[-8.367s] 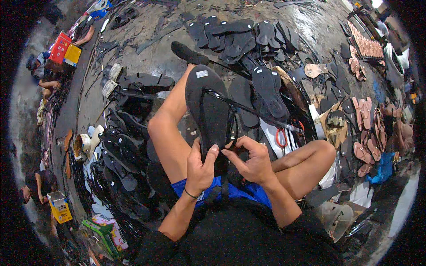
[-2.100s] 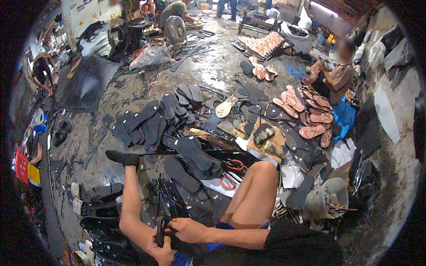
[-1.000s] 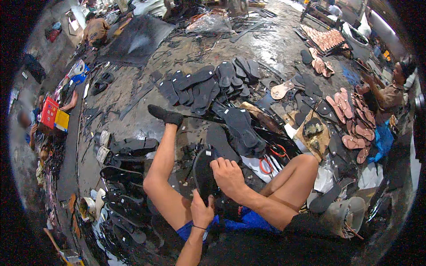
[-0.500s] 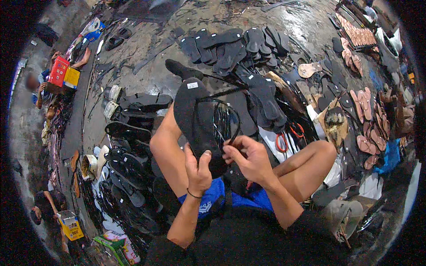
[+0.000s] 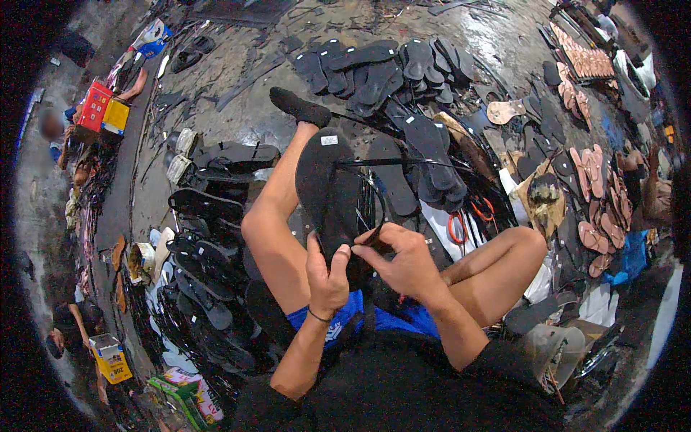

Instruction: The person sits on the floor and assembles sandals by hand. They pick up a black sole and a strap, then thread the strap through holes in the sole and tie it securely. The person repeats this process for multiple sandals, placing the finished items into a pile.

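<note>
Over the person's lap, in the middle of the wet grey concrete floor (image 5: 237, 108), the heel end of the flat black rubber sandal sole (image 5: 327, 191) is hidden behind both hands, so how its strap ends sit there cannot be made out. The left hand (image 5: 325, 272) is wrapped around the sole's heel end from below, thumb up against it. The right hand (image 5: 400, 261) is closed narrow, pinching the thin black strap (image 5: 374, 209) just beside the sole; its fingertips are hard to tell apart from the dark rubber. The sole stands tilted, toe end pointing away, with a small pale sticker near the toe and the strap looping off its right side. Beyond it, toward the floor's far edge, lies a spread of black sandal soles (image 5: 389, 61); orange-handled scissors (image 5: 468, 219) lie near the right knee.
</note>
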The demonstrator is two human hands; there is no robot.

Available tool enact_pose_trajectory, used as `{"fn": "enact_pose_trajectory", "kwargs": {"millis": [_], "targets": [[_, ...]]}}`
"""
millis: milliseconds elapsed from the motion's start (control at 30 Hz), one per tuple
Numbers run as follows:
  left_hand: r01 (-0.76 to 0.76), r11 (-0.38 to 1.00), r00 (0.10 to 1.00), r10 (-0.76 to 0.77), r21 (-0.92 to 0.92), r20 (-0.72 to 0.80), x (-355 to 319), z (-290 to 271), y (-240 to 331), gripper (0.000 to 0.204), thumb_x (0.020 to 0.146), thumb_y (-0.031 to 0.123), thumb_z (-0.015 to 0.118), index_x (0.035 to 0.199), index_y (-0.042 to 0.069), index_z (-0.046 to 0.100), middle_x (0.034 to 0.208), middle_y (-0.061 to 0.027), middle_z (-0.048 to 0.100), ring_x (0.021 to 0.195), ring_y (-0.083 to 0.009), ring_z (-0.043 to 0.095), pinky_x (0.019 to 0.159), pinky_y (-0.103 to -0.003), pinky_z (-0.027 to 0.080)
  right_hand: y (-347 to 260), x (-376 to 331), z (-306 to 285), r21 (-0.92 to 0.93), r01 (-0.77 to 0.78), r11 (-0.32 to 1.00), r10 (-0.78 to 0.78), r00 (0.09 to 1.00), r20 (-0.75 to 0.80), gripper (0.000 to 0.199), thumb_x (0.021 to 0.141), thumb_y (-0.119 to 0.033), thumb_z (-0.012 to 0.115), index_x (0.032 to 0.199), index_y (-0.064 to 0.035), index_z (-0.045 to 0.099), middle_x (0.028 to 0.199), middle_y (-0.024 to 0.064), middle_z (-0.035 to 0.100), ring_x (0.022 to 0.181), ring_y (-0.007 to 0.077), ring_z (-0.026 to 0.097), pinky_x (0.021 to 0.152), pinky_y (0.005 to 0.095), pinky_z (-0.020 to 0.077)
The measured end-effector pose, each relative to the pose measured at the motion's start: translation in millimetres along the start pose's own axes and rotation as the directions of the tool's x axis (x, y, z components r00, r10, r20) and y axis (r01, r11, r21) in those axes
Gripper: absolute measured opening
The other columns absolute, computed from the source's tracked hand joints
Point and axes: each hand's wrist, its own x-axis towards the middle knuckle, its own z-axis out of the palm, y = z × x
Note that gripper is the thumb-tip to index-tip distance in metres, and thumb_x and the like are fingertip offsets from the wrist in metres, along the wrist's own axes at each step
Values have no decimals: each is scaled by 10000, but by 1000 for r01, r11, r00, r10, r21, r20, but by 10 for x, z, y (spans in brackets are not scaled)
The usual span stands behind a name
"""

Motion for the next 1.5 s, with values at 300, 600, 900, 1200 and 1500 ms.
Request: {"fn": "enact_pose_trajectory", "kwargs": {"millis": [300, 600, 900, 1200, 1500], "targets": [[131, 973, 939, -183, 192, 290, 200, -440, 8, 514, 891, 42, 590, 1379, -8, 436, 1181, -117, 631, 1073, -211, 608, 929, -337, 499, 308, 98, -155, 393, -110, 913, 90, 993, 70, 537, 909, -20, 657, 1381, -28, 399, 1073, 59, 589, 901, 122, 592, 771, 255, 490], [143, 914, 923, -261, 379, 282, 139, -1334, 23, 504, 785, 102, 819, 1228, -13, 609, 1092, -85, 678, 1019, -172, 628, 909, -316, 497, 503, 244, -428, 918, -76, 389, 583, 792, -181, 292, 968, -220, 633, 1188, -29, 613, 838, 41, 614, 729, 145, 649, 662, 285, 543], [172, 964, 979, -190, 201, 76, -265, -674, 41, 191, 813, 89, 760, 950, -23, 687, 931, -60, 709, 848, -170, 665, 785, -330, 531, 302, -326, 341, -87, 101, 991, -93, 991, 95, 152, 861, -129, 743, 970, -34, 700, 874, 92, 627, 714, 199, 624, 624, 303, 492], [5, 951, 944, -107, 310, 311, -246, -759, 86, 345, 838, 50, 724, 1159, -29, 626, 1009, -103, 693, 918, -189, 680, 824, -322, 544, 159, -413, 358, -186, 141, 972, -132, 989, 61, 151, 809, -81, 761, 942, -41, 701, 817, 92, 600, 685, 249, 638, 588, 337, 513], [1, 948, 931, -117, 319, 345, -276, -672, 134, 427, 838, 30, 693, 1252, -6, 593, 1013, -106, 644, 916, -202, 672, 810, -317, 546, 175, -527, 423, -205, 156, 966, -145, 987, 69, 185, 776, -132, 737, 897, -57, 618, 828, 109, 543, 682, 337, 632, 588, 434, 549]]}}
